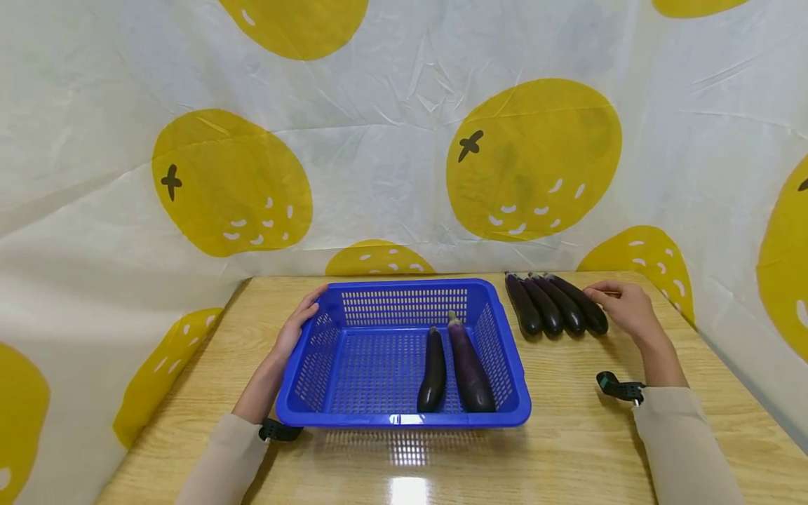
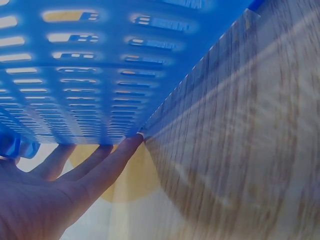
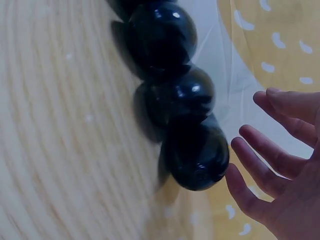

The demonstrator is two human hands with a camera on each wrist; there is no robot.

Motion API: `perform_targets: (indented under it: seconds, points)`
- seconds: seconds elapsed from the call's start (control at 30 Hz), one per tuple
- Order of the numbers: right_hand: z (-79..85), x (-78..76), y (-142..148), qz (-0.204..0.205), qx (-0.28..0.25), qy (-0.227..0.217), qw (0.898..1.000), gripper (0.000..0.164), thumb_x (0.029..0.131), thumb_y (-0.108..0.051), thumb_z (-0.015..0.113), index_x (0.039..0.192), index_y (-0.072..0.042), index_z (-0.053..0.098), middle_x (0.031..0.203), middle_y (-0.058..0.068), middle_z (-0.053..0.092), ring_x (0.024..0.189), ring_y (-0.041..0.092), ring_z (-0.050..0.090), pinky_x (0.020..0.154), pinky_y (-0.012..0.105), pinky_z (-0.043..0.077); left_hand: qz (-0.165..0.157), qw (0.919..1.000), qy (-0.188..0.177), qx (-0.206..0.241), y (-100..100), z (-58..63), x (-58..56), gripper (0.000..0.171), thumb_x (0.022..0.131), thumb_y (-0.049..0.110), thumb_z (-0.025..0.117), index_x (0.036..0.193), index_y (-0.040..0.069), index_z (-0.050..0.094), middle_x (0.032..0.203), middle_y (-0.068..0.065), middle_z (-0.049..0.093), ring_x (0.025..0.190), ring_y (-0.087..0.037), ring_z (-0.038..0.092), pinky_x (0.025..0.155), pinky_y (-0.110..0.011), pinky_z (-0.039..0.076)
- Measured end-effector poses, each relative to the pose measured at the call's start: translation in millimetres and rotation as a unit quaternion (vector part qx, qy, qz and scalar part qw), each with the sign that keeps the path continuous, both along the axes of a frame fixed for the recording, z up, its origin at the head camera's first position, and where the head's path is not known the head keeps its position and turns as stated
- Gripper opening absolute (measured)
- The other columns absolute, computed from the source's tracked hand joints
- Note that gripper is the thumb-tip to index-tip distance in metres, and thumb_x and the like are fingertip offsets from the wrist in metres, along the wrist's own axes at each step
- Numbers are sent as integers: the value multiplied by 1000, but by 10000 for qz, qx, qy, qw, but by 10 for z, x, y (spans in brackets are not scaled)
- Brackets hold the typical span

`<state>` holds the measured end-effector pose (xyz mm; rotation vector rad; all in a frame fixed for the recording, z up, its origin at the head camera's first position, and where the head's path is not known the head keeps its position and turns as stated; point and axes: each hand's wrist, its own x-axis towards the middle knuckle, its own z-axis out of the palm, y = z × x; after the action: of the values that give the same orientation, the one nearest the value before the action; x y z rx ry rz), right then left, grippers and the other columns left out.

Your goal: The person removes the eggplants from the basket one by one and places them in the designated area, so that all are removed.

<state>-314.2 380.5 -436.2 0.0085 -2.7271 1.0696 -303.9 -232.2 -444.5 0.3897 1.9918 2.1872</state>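
Right grip (image 1: 621,308): fingers spread, maybe touching the end eggplant (image 1: 582,303), right of the frame | Left grip (image 1: 297,322): fingers straight against the blue basket (image 1: 344,420), middle of the frame | Risk: a clumsy bump could roll that round, smooth eggplant across the table (image 1: 568,435)

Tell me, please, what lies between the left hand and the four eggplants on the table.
The blue basket, with two eggplants inside, lies between them, as the head view shows.
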Motion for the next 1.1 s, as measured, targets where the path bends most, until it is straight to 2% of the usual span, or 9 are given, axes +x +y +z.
perform_targets:
  seconds: [0.07,0.3,0.57,0.73,0.83,0.9,1.03,1.07,1.1]
  points:
    - [25,6,-8,-25,84,18,10000,49,107,-39,55,123,5,69,124,31,67,98,19,57,74,26,42,-4,10000,-34,7,5,1,3,54,114,21,24,167,14,15,174,-9,13,154,-25,19,108,-18,37]
    - [110,20,-46,90,46,433,9990,36,104,-29,62,118,2,73,117,28,73,81,-19,50,69,11,43,35,9999,-98,-27,12,17,9,54,114,21,24,167,15,16,173,-8,14,153,-25,20,106,-17,38]
    - [253,76,-130,83,117,363,9992,41,105,-37,60,123,-2,72,123,26,71,93,0,58,76,20,45,34,9999,-14,-110,10,23,-3,54,113,20,24,166,13,16,174,-8,11,157,-28,13,108,-17,33]
    - [360,134,-192,221,4,433,9988,39,105,-34,60,124,-2,70,124,27,69,114,38,62,78,23,43,-2,10000,-18,-66,11,8,-22,55,113,20,24,166,12,15,174,-9,12,156,-27,16,107,-17,35]
    - [428,169,-248,292,-39,558,9980,37,104,-33,61,123,-3,70,117,20,72,120,46,58,77,21,42,-8,10000,-9,-36,11,6,-31,55,113,20,24,166,12,15,173,-10,13,155,-26,17,107,-17,36]
    - [470,189,-306,360,-23,685,9970,35,104,-31,63,123,-3,71,114,15,74,116,36,63,75,17,43,-7,10000,-21,-29,11,7,-34,55,113,20,24,167,12,15,173,-10,14,155,-26,19,107,-17,36]
    - [559,197,-468,715,40,924,9931,31,103,-23,65,124,-1,70,118,23,72,96,-5,62,73,5,43,-22,10000,-50,-13,11,1,-36,55,113,21,24,167,13,15,173,-10,14,155,-26,19,107,-18,37]
    - [588,191,-518,814,67,952,9921,30,102,-21,66,123,-1,70,118,23,72,94,-10,58,74,3,43,-31,10000,-50,-15,9,0,-30,55,113,21,24,167,14,14,173,-10,14,155,-26,19,107,-17,38]
    - [619,182,-569,927,99,947,9911,29,102,-19,66,124,-1,70,120,26,71,96,-4,61,75,2,42,-30,10000,-40,-24,7,0,-25,55,114,22,24,167,14,14,173,-11,14,155,-26,19,106,-17,38]
